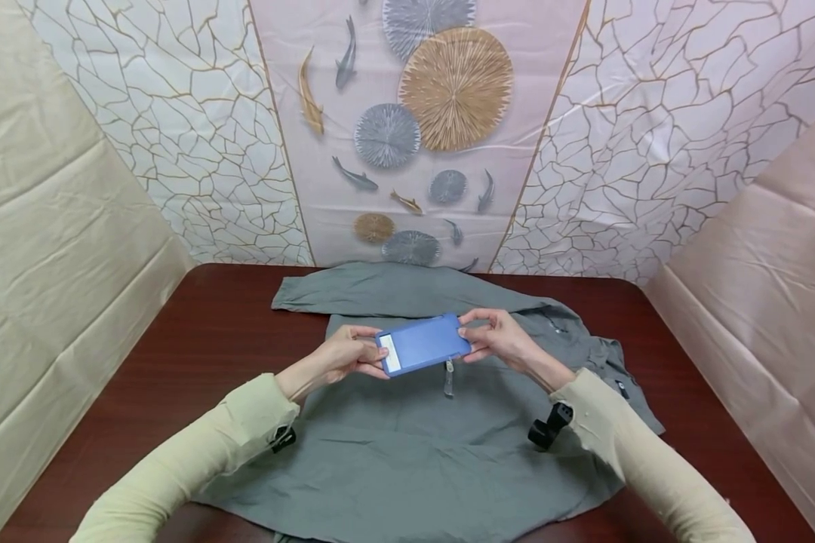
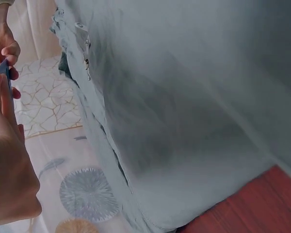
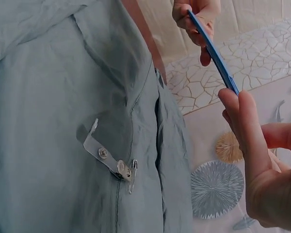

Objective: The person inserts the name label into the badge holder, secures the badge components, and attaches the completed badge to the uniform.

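Observation:
Both hands hold a flat blue card holder (image 1: 424, 345) with a white label near its left end, raised above a grey-green jacket (image 1: 407, 452). At the left end, my left hand (image 1: 346, 353) pinches it between thumb and fingers. My right hand (image 1: 499, 339) pinches the opposite end. Seen edge-on in the right wrist view, the blue card holder (image 3: 213, 51) is thin and tilted. On the jacket below lies a badge clip (image 3: 106, 155) with a clear strap, a snap and a metal safety pin; in the head view this clip (image 1: 449, 378) shows just under the holder.
The jacket lies spread over a dark red-brown table (image 1: 244, 332), one sleeve (image 1: 394, 290) folded across the far side. Behind the table hangs a patterned cloth (image 1: 407, 204), with beige cloth (image 1: 61, 264) at the sides. A black wrist device (image 1: 550, 426) sits by the right cuff.

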The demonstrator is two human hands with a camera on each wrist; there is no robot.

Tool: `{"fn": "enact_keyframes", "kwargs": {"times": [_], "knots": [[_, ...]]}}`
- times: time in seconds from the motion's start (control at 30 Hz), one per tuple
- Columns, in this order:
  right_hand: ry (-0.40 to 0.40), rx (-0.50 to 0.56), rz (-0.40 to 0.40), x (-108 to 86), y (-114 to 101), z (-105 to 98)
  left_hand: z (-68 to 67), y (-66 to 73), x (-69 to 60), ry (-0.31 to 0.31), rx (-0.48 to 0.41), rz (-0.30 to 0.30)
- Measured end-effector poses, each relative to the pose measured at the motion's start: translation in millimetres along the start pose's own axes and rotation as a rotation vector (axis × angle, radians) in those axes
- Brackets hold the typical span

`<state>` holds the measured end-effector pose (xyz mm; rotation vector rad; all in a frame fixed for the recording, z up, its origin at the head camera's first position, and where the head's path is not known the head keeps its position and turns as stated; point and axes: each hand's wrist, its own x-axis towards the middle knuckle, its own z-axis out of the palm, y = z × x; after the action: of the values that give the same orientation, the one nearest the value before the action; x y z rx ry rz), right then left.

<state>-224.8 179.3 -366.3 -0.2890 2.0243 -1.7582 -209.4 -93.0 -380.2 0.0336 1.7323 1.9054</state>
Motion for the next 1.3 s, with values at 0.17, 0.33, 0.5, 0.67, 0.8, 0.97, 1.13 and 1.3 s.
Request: {"fn": "enact_keyframes", "kwargs": {"times": [0.17,0.33,0.5,0.67,0.8,0.97,1.13,1.3], "knots": [[0.037,0.000,-0.004,-1.8,0.8,3.8,-0.8,-3.4,-0.4,-0.020,-0.023,0.033],[0.048,-0.021,-0.004,-2.6,0.9,6.7,0.1,-6.2,2.6,0.031,-0.007,0.003],[-0.009,-0.064,0.026,-2.5,0.1,1.9,0.3,-2.7,1.8,0.038,-0.002,-0.024],[-0.105,-0.066,0.076,0.2,2.8,-1.3,-3.3,1.1,-1.3,0.011,0.011,-0.035],[-0.125,-0.040,0.094,3.8,7.4,1.4,-4.1,1.4,-1.3,-0.020,0.006,-0.037],[-0.098,-0.013,0.088,4.7,8.0,5.8,-3.3,1.7,-2.7,-0.030,0.001,-0.032],[-0.082,-0.011,0.080,2.7,5.5,5.9,-2.5,2.4,-4.3,-0.038,-0.008,-0.024],[-0.069,-0.004,0.088,-0.2,6.1,6.1,-1.8,1.2,-4.2,-0.043,-0.016,-0.024]]}}
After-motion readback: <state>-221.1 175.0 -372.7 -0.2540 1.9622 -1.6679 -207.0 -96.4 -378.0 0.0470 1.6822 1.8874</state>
